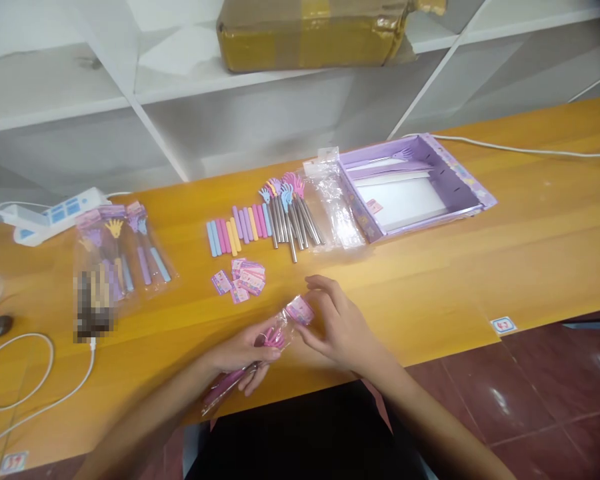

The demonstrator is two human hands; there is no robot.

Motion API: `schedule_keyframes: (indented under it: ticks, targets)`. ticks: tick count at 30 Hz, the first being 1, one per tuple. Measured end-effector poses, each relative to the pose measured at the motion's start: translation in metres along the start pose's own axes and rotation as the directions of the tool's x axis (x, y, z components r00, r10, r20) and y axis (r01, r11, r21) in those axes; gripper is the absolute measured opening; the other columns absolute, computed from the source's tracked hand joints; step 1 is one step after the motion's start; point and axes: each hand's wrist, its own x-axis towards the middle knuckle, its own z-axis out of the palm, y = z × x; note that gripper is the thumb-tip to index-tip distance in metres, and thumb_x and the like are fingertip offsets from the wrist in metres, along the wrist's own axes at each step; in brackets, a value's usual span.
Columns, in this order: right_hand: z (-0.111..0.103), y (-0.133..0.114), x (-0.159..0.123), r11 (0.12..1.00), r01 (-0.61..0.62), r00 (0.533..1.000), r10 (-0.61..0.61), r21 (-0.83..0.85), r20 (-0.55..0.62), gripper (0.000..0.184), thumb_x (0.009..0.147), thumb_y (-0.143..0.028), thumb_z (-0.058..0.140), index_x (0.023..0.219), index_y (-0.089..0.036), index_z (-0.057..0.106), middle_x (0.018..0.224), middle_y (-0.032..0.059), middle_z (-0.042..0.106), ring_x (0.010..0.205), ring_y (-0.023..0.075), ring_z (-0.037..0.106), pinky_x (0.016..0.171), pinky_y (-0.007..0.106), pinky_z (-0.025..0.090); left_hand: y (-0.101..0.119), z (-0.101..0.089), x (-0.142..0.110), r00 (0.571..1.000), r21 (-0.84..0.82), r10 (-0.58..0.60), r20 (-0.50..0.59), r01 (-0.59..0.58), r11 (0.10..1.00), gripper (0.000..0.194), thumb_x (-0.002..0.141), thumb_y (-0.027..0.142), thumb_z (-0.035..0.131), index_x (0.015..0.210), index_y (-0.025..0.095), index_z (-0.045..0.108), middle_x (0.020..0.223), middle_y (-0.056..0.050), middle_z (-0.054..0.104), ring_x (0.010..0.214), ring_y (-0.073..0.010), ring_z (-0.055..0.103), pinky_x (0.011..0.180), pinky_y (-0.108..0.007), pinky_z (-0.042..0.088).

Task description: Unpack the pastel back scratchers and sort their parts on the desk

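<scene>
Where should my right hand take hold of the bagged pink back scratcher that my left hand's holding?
Probably pinch the printed card at the upper end of the bagged pink back scratcher, coming from the right. The left hand grips near the pink head, while the flat card juts beyond it, next to the right hand.

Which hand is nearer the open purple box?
Right. The right hand is front-left of the open purple box; the left hand, gripping the bagged pink backscratcher, is farther left.
</scene>
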Motion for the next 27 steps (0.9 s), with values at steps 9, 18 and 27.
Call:
schedule_keyframes:
  ticks: [9, 18, 27]
  targets:
    - [0.002, 0.009, 0.001, 0.986, -0.044, 0.994, 0.06, 0.162, -0.093, 0.025, 0.109, -0.009, 0.047, 0.123, -0.025, 0.06, 0.136, 0.0155, 0.059, 0.127, 0.0265, 0.066, 0.103, 0.048, 0.061, -0.001, -0.001, -0.003, 0.999, 0.026, 0.022, 0.025, -0.023, 0.999, 0.105, 0.108, 0.051, 0.065, 0.177, 0.021, -0.008, 0.053, 0.006, 0.064, 0.038, -0.0161, 0.062, 0.044, -0.017, 0.04]
    - [-0.031, 0.02, 0.02, 0.864, -0.258, 0.964, 0.202, 0.433, 0.172, 0.021, 0.107, -0.039, 0.067, 0.092, -0.024, 0.07, 0.11, 0.0075, 0.069, 0.107, 0.0253, 0.069, 0.097, 0.041, 0.056, 0.001, -0.003, -0.006, 0.999, 0.03, 0.005, 0.048, -0.007, 1.0, 0.1, 0.106, 0.045, 0.069, 0.178, 0.023, 0.004, 0.055, 0.006, 0.065, 0.036, -0.0118, 0.057, 0.043, -0.015, 0.036]
    - [-0.025, -0.001, 0.077, 0.519, -0.311, 0.894, 0.443, 0.796, 0.061, 0.043, 0.097, -0.062, 0.073, 0.085, -0.025, 0.057, 0.091, 0.0011, 0.054, 0.07, 0.0148, 0.046, 0.06, 0.028, 0.038, -0.002, -0.005, -0.005, 0.996, 0.03, 0.032, 0.078, -0.034, 0.999, 0.07, 0.098, 0.047, 0.079, 0.155, 0.02, 0.047, 0.055, 0.008, 0.059, 0.037, -0.0123, 0.056, 0.04, -0.018, 0.037]
